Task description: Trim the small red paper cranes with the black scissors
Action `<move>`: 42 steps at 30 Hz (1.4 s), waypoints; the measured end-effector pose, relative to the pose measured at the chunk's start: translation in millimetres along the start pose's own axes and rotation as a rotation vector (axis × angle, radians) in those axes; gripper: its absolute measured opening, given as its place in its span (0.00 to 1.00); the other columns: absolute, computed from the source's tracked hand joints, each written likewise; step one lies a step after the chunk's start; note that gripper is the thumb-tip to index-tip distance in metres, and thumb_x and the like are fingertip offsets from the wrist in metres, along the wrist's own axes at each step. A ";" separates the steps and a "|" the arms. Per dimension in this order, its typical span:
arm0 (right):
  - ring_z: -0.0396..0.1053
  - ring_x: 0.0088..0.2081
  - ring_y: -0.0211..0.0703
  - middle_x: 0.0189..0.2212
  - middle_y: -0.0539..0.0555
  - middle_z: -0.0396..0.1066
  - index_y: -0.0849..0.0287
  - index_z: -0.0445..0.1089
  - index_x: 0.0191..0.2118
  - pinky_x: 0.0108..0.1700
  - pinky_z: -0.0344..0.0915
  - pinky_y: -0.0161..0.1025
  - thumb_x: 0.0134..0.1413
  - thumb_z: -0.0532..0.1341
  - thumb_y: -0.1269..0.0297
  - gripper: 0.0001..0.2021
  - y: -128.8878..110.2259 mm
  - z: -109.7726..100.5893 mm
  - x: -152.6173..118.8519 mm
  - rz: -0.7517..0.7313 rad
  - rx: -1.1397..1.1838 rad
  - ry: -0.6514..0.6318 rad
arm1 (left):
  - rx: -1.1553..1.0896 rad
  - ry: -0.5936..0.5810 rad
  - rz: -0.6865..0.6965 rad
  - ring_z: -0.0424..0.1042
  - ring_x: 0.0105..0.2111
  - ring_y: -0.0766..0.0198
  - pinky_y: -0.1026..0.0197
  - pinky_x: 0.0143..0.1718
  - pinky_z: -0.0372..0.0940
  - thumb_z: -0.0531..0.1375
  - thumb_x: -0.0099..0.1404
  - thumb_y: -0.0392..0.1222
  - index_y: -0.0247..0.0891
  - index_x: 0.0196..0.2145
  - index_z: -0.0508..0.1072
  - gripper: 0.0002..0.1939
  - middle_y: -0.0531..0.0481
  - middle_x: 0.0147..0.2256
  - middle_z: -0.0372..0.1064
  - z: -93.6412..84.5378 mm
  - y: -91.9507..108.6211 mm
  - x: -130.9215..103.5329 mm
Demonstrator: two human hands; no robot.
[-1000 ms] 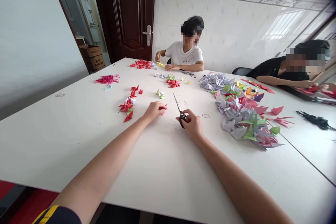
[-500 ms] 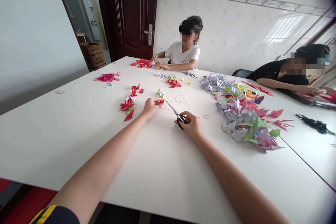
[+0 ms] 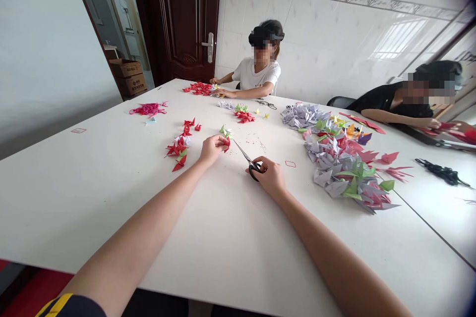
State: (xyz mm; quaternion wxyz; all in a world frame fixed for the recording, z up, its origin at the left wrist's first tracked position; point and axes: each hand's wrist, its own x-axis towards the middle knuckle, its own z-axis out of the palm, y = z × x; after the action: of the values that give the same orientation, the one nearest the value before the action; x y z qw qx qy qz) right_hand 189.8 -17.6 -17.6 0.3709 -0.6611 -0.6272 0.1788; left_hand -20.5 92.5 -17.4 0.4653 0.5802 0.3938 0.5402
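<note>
Between the fingertips of my left hand [image 3: 212, 149] is a small red paper crane [image 3: 226, 144]. My right hand [image 3: 270, 174] grips the black handles of a pair of scissors [image 3: 243, 153], whose narrow metal blades look closed and point toward the left hand. The blade tip lies a little to the right of the red crane, apart from it. Just behind the left hand rests a green and white paper crane [image 3: 225, 131]. Left of that hand is a small group of red, white and green cranes [image 3: 177, 148]. Tiny paper scraps [image 3: 256, 142] are scattered beyond the scissors.
A large heap of white, pink and green cranes [image 3: 342, 158] covers the table's right side. Pink cord [image 3: 148, 109] lies at the left, black cord [image 3: 442, 172] at the far right. Two other people sit across the table, one in a white shirt [image 3: 256, 77], one in black.
The red crane has turned in my left fingers and shows more of its shape. A slightly wider gap separates it from the scissors' tip. The whole view has shifted a little.
</note>
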 end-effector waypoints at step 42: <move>0.54 0.22 0.37 0.19 0.44 0.58 0.52 0.76 0.37 0.25 0.48 0.35 0.42 0.67 0.50 0.16 0.4 -2.4 2.7 -0.008 0.022 -0.033 | -0.093 0.045 -0.091 0.72 0.27 0.65 0.57 0.36 0.73 0.70 0.50 0.38 0.34 0.31 0.78 0.10 0.50 0.24 0.74 -3.1 10.9 -4.8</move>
State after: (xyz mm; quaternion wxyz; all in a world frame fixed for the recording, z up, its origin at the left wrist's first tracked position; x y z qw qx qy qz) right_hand 192.2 -15.6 -15.7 0.3684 -0.6515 -0.6338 0.1951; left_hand -24.5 85.5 -8.2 0.5072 0.5271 0.4045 0.5490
